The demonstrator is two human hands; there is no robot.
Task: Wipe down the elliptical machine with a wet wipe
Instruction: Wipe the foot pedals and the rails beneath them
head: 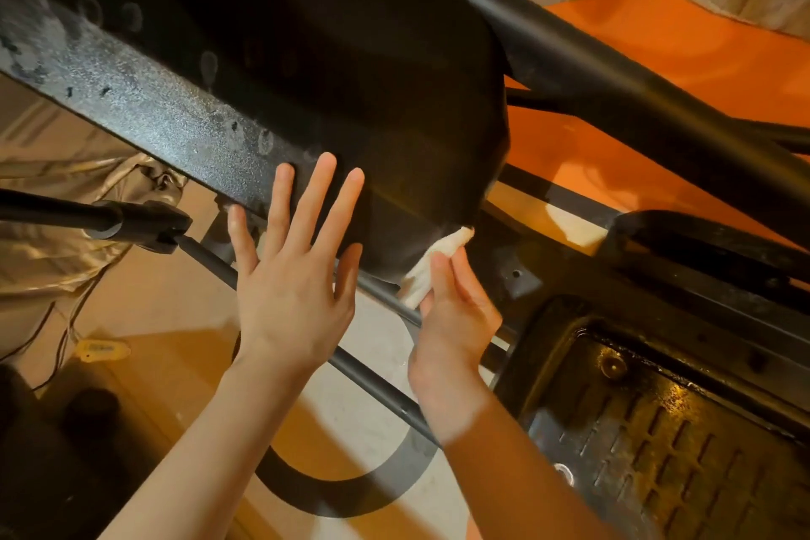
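Right hand pinches the folded wipe against the machine's black cover, lower edge; left hand, fingers spread, braces it. Wipe soft, limp; best held bunched

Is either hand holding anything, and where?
The right hand pinches the white wipe at its lower end; the left hand holds nothing.
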